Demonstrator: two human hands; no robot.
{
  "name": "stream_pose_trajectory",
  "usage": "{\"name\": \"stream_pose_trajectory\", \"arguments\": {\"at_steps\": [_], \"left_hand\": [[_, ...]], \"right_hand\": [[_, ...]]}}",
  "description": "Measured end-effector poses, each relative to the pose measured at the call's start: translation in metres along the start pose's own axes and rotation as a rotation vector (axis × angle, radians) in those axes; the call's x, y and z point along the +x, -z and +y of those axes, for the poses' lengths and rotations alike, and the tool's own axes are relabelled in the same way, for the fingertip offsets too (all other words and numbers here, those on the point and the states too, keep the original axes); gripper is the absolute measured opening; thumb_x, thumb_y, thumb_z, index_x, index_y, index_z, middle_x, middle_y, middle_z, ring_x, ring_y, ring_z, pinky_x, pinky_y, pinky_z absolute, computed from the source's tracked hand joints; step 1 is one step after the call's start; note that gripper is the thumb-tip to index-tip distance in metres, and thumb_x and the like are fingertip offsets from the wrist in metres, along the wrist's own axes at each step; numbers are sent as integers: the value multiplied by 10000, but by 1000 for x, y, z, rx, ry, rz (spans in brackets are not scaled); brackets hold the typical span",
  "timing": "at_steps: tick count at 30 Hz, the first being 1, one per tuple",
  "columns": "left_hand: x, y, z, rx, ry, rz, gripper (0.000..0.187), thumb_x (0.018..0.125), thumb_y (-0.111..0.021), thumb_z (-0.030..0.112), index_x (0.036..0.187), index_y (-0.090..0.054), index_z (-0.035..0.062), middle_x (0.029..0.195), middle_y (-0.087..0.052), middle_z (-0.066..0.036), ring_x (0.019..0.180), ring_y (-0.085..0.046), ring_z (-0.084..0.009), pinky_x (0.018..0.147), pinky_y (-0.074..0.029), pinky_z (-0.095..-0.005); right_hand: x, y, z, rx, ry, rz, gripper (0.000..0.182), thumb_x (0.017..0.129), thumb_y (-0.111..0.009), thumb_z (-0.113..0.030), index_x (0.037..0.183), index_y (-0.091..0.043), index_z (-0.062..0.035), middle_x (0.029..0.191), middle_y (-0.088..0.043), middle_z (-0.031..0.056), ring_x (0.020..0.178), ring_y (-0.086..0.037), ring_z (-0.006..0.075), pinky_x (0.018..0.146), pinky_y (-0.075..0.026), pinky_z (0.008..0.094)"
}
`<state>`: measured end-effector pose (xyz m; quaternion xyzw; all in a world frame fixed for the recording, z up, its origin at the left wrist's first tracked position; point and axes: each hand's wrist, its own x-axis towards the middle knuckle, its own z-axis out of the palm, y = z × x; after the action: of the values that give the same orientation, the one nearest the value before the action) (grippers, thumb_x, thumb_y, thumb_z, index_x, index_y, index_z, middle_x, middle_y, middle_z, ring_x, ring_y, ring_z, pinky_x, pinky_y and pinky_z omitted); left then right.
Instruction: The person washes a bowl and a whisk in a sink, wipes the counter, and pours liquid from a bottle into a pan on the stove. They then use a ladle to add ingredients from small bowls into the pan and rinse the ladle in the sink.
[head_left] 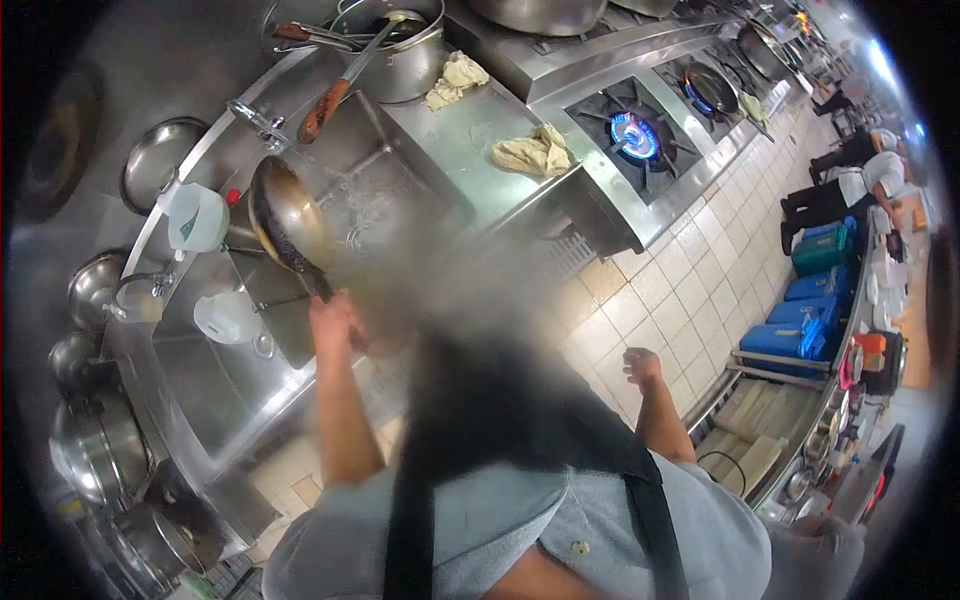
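Note:
A frying pan (295, 215) is tilted over the steel sink (350, 185), its dark handle pointing down toward me. My left hand (338, 325) is closed round that handle. Out to the right, above the tiled floor, my right hand (642, 366) has its fingers curled, and whether they hold anything is too small to tell. A tap (262, 127) stands at the sink's back edge, just above the pan. Left of the pan are a white plastic jug (197, 220) and a second white container (228, 317). A grey blur hides part of the area before my apron.
A burner (634, 136) burns with a blue flame; another pan (711, 88) sits on a lit burner behind it. Crumpled cloths (532, 152) lie on the steel counter (450, 140). A large pot (400, 60) stands behind the sink. People (858, 190) stand at the far right near blue bins (805, 325).

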<state>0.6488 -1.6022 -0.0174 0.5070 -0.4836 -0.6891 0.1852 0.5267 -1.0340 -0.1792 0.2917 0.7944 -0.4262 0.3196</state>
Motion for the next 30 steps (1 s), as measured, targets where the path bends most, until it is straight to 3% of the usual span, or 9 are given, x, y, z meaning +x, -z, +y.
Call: {"name": "stream_pose_trajectory", "arguments": {"at_steps": [3, 4, 6, 15, 19, 21, 22, 29, 30], "left_hand": [[10, 21, 2, -268, 142, -203, 120, 900, -539, 120, 832, -458, 65, 592, -438, 22, 406, -412, -77, 357, -357, -249], [11, 22, 2, -271, 137, -192, 120, 900, -539, 120, 832, -458, 65, 592, -438, 22, 406, -412, -77, 357, -357, -249], [11, 22, -1, -617, 285, -404, 99, 934, -489, 127, 861, -487, 59, 608, -432, 35, 413, -407, -53, 377, -361, -231], [14, -2, 9, -842, 332, -614, 117, 963, -444, 139, 987, -523, 56, 634, -407, 57, 421, -382, -29, 386, -359, -211], [11, 7, 19, -643, 259, -585, 125, 953, -467, 138, 1034, -524, 61, 626, -404, 56, 397, -355, -33, 356, -349, -218], [2, 13, 30, -729, 415, -577, 115, 943, -482, 128, 1032, -523, 67, 617, -403, 48, 390, -359, -43, 338, -347, -228], [3, 18, 24, -567, 278, -497, 109, 930, -499, 118, 1025, -518, 69, 612, -407, 38, 372, -360, -56, 319, -341, -242], [-14, 41, 34, -517, 416, -497, 142, 885, -525, 71, 1022, -491, 61, 610, -410, 9, 351, -365, -80, 301, -334, -268], [-12, 48, 24, -314, 255, -493, 154, 884, -528, 74, 1031, -482, 63, 608, -406, 5, 353, -368, -87, 305, -339, -271]], "right_hand": [[37, -3, 27, -338, 203, 54, 334, 777, -679, -135, 1088, -649, -15, 1002, -673, 124, 822, -639, 240, 684, -516, 366], [21, -10, 9, -263, 215, 57, 372, 784, -690, -172, 1096, -643, 25, 1088, -661, 178, 977, -633, 283, 842, -495, 352], [9, -22, -32, -367, 375, 89, 403, 792, -693, -207, 1119, -632, 21, 1097, -645, 218, 1036, -608, 326, 895, -472, 370], [-51, -123, -324, -542, 1327, 355, 604, 836, -664, -342, 1296, -500, 13, 1437, -305, 301, 1340, -266, 472, 1093, -272, 479], [-23, -176, -384, -750, 1464, 424, 624, 884, -575, -393, 1373, -425, -36, 1455, -298, 272, 1363, -223, 464, 1110, -220, 509], [4, -205, -394, -1199, 1293, 387, 620, 918, -480, -424, 1426, -352, -91, 1469, -301, 237, 1393, -186, 418, 1124, -162, 526], [13, -217, -402, -1108, 1255, 414, 607, 931, -435, -426, 1446, -316, -127, 1470, -311, 217, 1406, -165, 390, 1136, -114, 519], [49, -303, -485, -941, 1358, 460, 544, 899, -520, -359, 1380, -426, -121, 1425, -406, 176, 1371, -275, 371, 1126, -167, 508], [55, -318, -487, -900, 1510, 427, 510, 884, -540, -332, 1336, -468, -108, 1374, -458, 173, 1329, -338, 362, 1107, -213, 495]]}}
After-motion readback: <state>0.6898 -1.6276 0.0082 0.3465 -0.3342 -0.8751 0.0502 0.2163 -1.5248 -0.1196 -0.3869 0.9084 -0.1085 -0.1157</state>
